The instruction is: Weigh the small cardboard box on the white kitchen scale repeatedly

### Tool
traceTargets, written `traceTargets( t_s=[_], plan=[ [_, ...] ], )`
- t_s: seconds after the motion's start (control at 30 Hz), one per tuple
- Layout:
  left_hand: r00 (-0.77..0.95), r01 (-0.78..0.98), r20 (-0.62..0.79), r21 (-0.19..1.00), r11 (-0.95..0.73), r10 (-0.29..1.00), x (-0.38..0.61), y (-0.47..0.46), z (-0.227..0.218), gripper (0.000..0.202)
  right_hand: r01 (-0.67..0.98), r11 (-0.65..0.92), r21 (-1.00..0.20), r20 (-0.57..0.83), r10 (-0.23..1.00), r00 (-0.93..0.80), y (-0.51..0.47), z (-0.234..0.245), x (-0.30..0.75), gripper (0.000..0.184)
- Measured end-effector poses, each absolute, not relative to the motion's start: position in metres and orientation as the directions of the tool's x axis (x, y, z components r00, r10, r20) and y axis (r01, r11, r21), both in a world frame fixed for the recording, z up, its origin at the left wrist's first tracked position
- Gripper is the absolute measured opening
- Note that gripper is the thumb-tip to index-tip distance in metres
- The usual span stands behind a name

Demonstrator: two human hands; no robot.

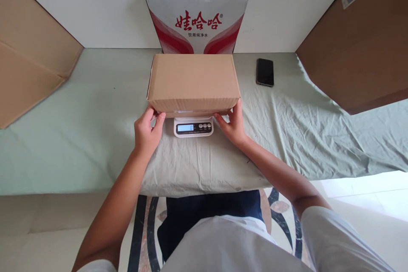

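Observation:
A closed brown cardboard box sits over a small white digital scale on a table covered by a pale green cloth. The scale's lit display and buttons stick out below the box's near edge. My left hand grips the box's near left bottom corner, fingers curled under the edge. At the near right bottom corner, my right hand holds the box the same way, thumb up along the side.
A black phone lies on the cloth to the right of the box. Behind the box stands a red-and-white carton against white panels. Large brown cardboard boxes flank the table at left and right.

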State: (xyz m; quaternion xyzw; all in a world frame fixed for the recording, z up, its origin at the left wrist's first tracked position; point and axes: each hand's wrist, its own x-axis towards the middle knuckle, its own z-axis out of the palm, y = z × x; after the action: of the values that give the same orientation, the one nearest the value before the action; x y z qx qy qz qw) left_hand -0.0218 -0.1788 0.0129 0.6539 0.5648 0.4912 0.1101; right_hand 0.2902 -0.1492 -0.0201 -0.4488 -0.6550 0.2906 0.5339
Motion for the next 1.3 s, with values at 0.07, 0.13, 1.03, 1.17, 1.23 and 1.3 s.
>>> traceTargets(
  t_s=[0.07,0.13,1.03,1.17,1.23,1.3],
  plan=[
    [-0.119,0.626,0.518,0.702,-0.341,0.847,-0.022,-0.180,0.013,0.021,0.267,0.417,-0.869,0.426,0.904,-0.026,-0.150,-0.020,0.290,0.093],
    [-0.117,0.621,0.520,0.703,-0.347,0.846,-0.021,-0.181,0.013,0.020,0.252,0.406,-0.878,0.414,0.910,-0.025,-0.150,-0.019,0.290,0.094],
    [-0.163,0.578,0.490,0.751,-0.320,0.856,-0.020,-0.181,0.003,0.042,0.225,0.427,-0.876,0.434,0.901,-0.018,-0.146,-0.027,0.291,0.094],
    [-0.166,0.575,0.495,0.752,-0.324,0.853,-0.020,-0.181,0.002,0.042,0.217,0.430,-0.876,0.436,0.900,-0.022,-0.147,-0.027,0.291,0.094],
    [-0.157,0.570,0.505,0.748,-0.340,0.849,-0.020,-0.181,0.002,0.041,0.221,0.429,-0.876,0.435,0.900,-0.026,-0.147,-0.027,0.292,0.094],
    [-0.147,0.562,0.512,0.748,-0.354,0.846,-0.020,-0.180,0.002,0.041,0.226,0.427,-0.876,0.432,0.901,-0.028,-0.147,-0.028,0.292,0.094]
  ],
)
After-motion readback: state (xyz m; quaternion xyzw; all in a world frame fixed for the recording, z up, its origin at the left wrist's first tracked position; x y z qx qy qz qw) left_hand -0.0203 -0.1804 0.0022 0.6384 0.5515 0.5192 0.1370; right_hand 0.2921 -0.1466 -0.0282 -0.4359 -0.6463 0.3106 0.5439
